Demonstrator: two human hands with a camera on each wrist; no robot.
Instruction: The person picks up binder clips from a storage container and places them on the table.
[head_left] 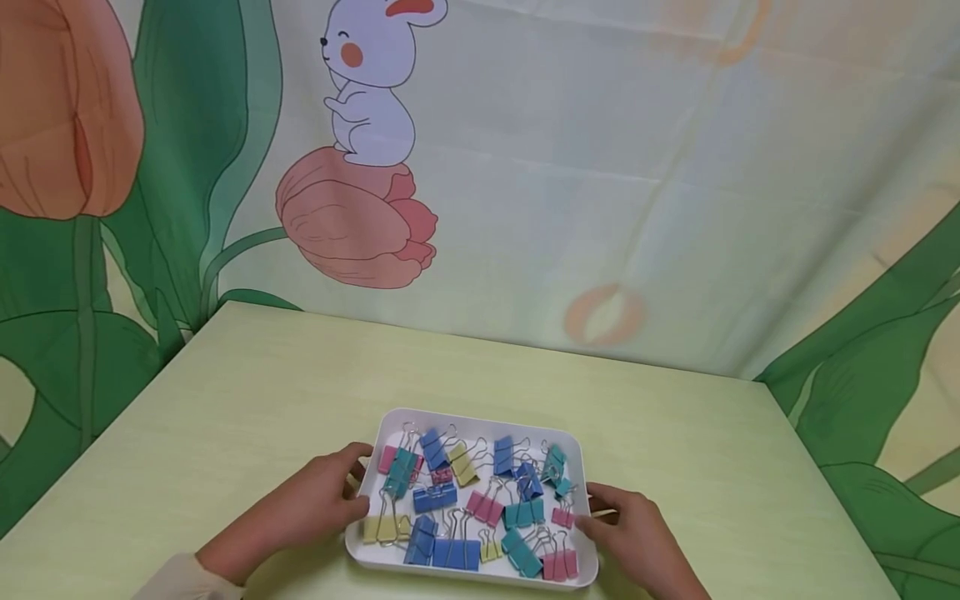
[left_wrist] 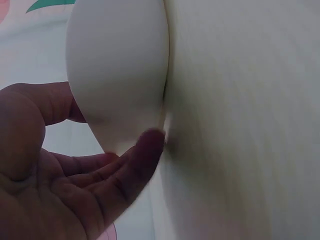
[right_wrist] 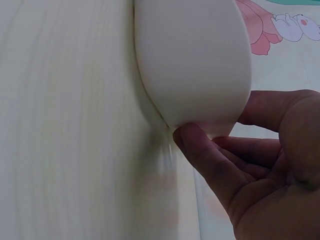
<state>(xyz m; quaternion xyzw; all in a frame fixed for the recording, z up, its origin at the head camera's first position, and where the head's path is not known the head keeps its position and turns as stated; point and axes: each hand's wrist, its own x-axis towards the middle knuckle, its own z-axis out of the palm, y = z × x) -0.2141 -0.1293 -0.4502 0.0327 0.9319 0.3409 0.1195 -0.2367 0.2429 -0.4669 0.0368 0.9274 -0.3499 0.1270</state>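
Observation:
A white shallow tray point(head_left: 465, 573) sits on the table near its front, holding many loose binder clips. Blue clips point(head_left: 456, 554), teal clips point(head_left: 522, 554), pink clips point(head_left: 559, 566) and yellow clips point(head_left: 385, 529) lie mixed, their wire handles pointing various ways. My left hand point(head_left: 326, 500) grips the tray's left end. At the opposite end, my right hand point(head_left: 633, 529) holds the tray with thumb and fingers. Both wrist views show the white outer wall point(left_wrist: 120, 65) close up, with digits around its corner; the clips are hidden there.
The pale yellow-green table point(head_left: 300, 375) extends behind the tray and to both sides. Beyond its back edge hangs a cloth backdrop point(head_left: 510, 183) printed with tulips, leaves and a white rabbit.

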